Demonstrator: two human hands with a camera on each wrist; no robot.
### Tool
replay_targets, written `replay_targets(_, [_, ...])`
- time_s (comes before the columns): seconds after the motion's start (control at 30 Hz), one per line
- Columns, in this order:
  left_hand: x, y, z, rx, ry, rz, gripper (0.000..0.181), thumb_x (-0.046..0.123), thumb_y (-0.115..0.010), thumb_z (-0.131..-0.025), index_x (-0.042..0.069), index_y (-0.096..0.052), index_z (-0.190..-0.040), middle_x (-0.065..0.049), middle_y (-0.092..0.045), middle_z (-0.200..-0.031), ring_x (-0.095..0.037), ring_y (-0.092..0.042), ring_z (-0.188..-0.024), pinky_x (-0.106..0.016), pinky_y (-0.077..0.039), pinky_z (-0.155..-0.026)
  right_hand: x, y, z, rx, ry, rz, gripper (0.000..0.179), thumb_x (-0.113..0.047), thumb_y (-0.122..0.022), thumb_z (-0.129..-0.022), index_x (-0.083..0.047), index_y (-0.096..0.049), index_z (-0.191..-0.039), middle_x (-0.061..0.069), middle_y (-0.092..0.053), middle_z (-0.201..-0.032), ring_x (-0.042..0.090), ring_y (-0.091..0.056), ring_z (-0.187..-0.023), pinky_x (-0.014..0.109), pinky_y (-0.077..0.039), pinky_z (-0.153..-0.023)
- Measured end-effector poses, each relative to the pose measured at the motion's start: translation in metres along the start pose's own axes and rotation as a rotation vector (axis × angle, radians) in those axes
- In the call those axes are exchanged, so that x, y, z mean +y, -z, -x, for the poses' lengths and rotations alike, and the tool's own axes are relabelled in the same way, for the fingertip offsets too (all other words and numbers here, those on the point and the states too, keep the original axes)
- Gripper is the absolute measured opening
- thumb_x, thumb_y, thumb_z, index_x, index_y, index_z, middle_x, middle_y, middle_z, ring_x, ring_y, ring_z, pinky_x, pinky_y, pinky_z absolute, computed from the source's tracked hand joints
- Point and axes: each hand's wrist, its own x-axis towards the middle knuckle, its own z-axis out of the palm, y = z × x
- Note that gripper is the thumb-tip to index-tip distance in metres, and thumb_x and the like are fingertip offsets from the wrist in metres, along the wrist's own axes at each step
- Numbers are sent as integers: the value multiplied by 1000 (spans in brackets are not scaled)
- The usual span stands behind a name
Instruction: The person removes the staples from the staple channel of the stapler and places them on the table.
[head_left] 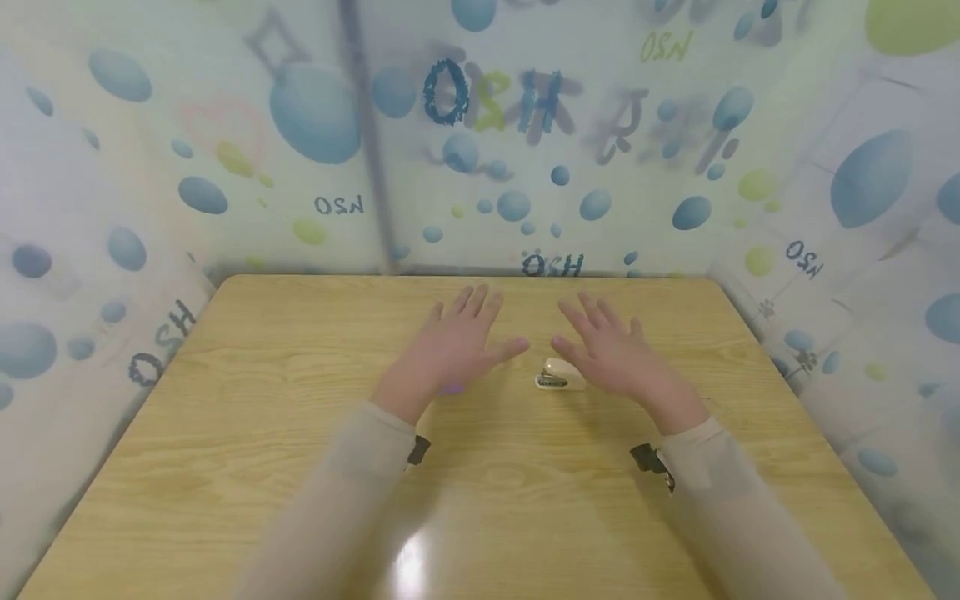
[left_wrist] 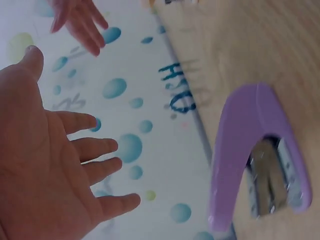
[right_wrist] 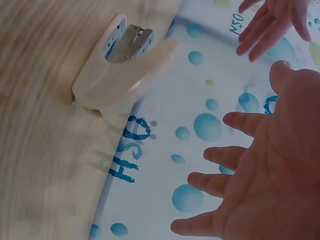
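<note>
Both hands hover over the wooden table with fingers spread and nothing held. The left hand [head_left: 459, 346] is above a purple stapler [left_wrist: 245, 145], which it mostly hides in the head view; only a purple bit shows below the palm. In the left wrist view that stapler lies on the table beside the hand, its metal part facing the camera. Near the thumb of the right hand [head_left: 611, 350] sits a cream stapler [head_left: 561, 375], partly covered by the hand in the head view. The right wrist view shows this stapler whole, apart from the fingers.
The wooden table [head_left: 510, 483] has rounded far corners. Behind it and on both sides stand walls [head_left: 465, 233] with blue and green drop patterns and lettering. Each wrist wears a dark strap [head_left: 648, 457] at the sleeve's end.
</note>
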Motion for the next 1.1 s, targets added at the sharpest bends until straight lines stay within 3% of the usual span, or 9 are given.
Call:
replay_targets(0.23, [15,-24,-8,-101,-34,43,93,79,-28,-109,14,-21,-176,-13,-20,-184,-34,-19,-171,-56,-21,-138,0,-16,0,18,18,42,75,-58,-38,-116,-17,-21,-176,24,-13,-183,55,-17,-166,90,-8,-122])
replay_targets(0.43, [25,-38,-11,-184,-19,84,79,64,-51,-111,18,-34,-173,-11,-37,-179,-36,-39,-164,-61,-38,-129,1,-22,0,1,36,24,72,-57,-41,-116,-14,-31,-173,27,-25,-179,58,-28,-162,89,-13,-122])
replay_targets(0.57, [27,-47,-15,-195,-27,122,79,58,-63,-108,17,-39,-171,-14,-43,-175,-39,-45,-159,-62,-41,-127,1,-24,1,-25,45,27,70,-55,-41,-117,-12,-36,-171,29,-33,-175,58,-33,-159,88,-18,-122])
replay_targets(0.8, [26,-66,-21,-205,13,270,85,54,-67,-107,15,-31,-173,-23,-41,-174,-44,-42,-160,-64,-40,-127,1,-28,1,-19,55,17,66,-50,-47,-117,-8,-42,-168,29,-42,-170,56,-39,-157,81,-26,-124])
replay_targets(0.93, [24,-76,-27,-202,11,297,82,49,-71,-105,13,-37,-171,-18,-54,-166,-38,-51,-155,-57,-43,-126,3,-31,1,-3,57,12,65,-48,-52,-116,-8,-45,-167,29,-46,-166,56,-42,-154,78,-35,-122])
replay_targets(1.1, [20,-80,-32,-212,20,336,71,45,-73,-104,18,-48,-165,-8,-66,-155,-31,-64,-143,-53,-51,-120,5,-33,2,20,57,9,62,-45,-58,-114,-7,-51,-162,27,-52,-154,51,-51,-143,72,-46,-115])
